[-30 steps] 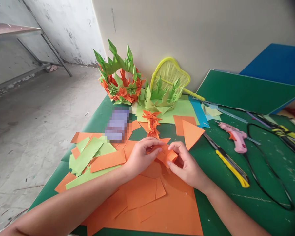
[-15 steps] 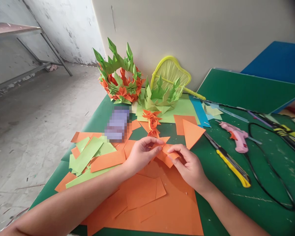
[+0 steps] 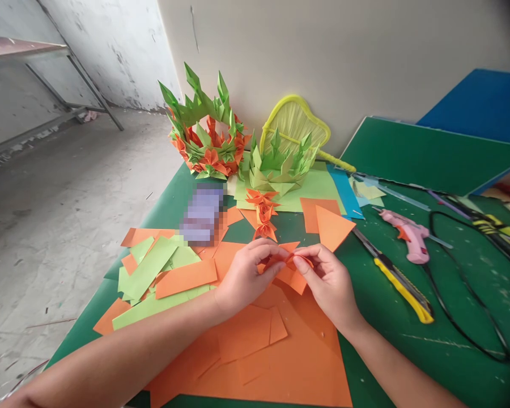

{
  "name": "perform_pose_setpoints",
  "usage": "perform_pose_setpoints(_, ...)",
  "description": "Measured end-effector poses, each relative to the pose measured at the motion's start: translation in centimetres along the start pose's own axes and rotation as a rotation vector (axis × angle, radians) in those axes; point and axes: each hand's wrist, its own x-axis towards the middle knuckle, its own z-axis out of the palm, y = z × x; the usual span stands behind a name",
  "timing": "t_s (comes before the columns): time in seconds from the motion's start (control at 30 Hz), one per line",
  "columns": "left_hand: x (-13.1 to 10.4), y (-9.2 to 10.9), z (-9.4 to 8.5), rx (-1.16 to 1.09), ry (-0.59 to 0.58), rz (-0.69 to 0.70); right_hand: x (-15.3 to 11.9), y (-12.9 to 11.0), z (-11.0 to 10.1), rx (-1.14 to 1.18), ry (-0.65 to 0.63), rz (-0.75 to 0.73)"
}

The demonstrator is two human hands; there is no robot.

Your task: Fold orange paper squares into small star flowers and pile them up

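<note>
Between my hands is a small piece of orange paper (image 3: pixel 295 277), partly folded and partly covered by fingers. My left hand (image 3: pixel 250 275) pinches its left side between thumb and fingers. My right hand (image 3: pixel 325 277) grips the right side, thumb over a curled fold. Just beyond lie folded orange paper flowers (image 3: pixel 263 212) in a row. Under my hands spreads a large orange sheet (image 3: pixel 306 362) with cut orange pieces on it. To the left is a heap of green paper scraps (image 3: pixel 153 266). A loose orange square (image 3: pixel 334 226) lies beyond my right hand.
A green-and-orange paper crown (image 3: pixel 212 153) and a plain green paper crown (image 3: pixel 280 167) stand at the back. A blurred purple rectangle (image 3: pixel 204 214) lies left. At right are a yellow cutter knife (image 3: pixel 402 289), a pink glue gun (image 3: pixel 408 235) and its looping black cord (image 3: pixel 478 306).
My right fingers have moved slightly up and inward, curling the right part of the orange paper over. The left hand stays nearly in place, still pinching.
</note>
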Motion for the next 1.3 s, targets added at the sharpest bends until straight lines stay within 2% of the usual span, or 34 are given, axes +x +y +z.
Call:
perform_pose_setpoints(0.3,-0.2,0.1,0.2,0.037,-0.032,0.039,0.0,0.5,0.2,-0.016,0.027,-0.010)
perform_pose_setpoints(0.57,-0.2,0.2,0.8,-0.040,0.018,-0.079,-0.2,0.2,0.4,-0.028,0.017,-0.005)
perform_pose_setpoints(0.73,-0.3,0.3,0.9,-0.147,0.090,-0.154,-0.1,-0.1,0.6,0.056,-0.049,0.008)
perform_pose_setpoints(0.97,-0.5,0.3,1.1,-0.151,0.138,-0.048,-0.2,0.1,0.5,0.106,-0.074,0.067)
perform_pose_setpoints(1.23,-0.7,-0.1,1.1,-0.042,0.176,0.127,-0.5,0.0,0.6,0.134,-0.072,0.033)
perform_pose_setpoints(1.3,-0.6,-0.1,0.9,-0.008,0.199,0.183,-0.5,-0.1,0.3,0.126,-0.110,0.002)
